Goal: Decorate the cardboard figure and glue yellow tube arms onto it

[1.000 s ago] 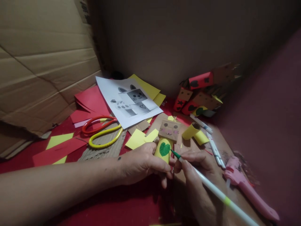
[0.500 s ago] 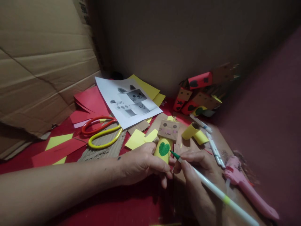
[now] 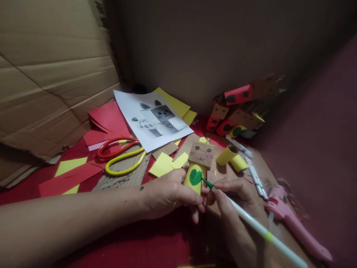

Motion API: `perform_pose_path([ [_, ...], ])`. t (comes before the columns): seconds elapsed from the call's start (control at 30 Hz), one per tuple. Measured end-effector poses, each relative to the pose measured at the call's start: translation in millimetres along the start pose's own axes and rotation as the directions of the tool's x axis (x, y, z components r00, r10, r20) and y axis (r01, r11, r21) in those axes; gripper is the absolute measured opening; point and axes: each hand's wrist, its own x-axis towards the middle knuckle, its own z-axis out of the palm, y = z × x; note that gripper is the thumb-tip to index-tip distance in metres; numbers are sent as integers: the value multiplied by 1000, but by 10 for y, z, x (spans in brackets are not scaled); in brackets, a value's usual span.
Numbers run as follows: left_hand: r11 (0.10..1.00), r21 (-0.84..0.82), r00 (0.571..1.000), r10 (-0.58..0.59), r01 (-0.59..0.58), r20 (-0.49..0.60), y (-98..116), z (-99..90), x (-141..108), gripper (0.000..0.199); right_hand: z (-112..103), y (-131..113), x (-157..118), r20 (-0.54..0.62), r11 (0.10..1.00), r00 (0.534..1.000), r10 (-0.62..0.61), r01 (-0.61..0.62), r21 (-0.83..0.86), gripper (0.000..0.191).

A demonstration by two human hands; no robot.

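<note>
My left hand [image 3: 173, 193] is closed around the lower part of a small paper figure. The figure has a yellow tube body [image 3: 188, 180] and a square cardboard head [image 3: 201, 154] drawn with eyes, whiskers and a pink mouth. On the tube is a green filled heart [image 3: 195, 177]. In my right hand [image 3: 240, 216] a white felt-tip pen [image 3: 251, 221] is pinched between thumb and fingers, its green tip at the heart's right edge. Whether the tip touches the paper is hard to tell.
A printed sheet [image 3: 150, 123] with an animal drawing lies behind. Left of it are red-and-yellow-handled scissors [image 3: 125, 160] and red paper [image 3: 108, 117]. To the right lie yellow tubes [image 3: 232, 157], markers [image 3: 256, 178], a pink glue gun [image 3: 295, 221] and several decorated tubes [image 3: 238, 95].
The cardboard head has tilted slightly to the right. The pen tip stays near the heart's right edge, and the whole view has shifted a little.
</note>
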Motion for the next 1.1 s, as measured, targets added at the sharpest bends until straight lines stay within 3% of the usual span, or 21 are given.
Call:
perform_pose_path([
  [0.23,998,55,998,24,-27,52,5,3,-9,14,-2,-39,20,15,995,996,-83,83,-47,9],
  [0.47,994,107,999,18,-22,35,3,-6,-17,15,40,-26,2,19,999,1000,-7,6,40,12],
  [0.67,996,79,998,41,-44,47,-2,-4,-13,16,33,-56,26,110,991,990,-90,100,-88,13],
  [0.8,994,105,999,25,-30,44,7,4,-16,17,32,-73,8,58,987,995,-87,94,-132,9],
  [0.9,992,122,999,19,-23,39,4,1,-18,17,40,-78,1,57,997,998,-37,41,-67,10],
  [1.1,992,122,999,19,-23,35,2,-9,-19,18,36,-83,22,136,997,989,-66,70,-20,16],
])
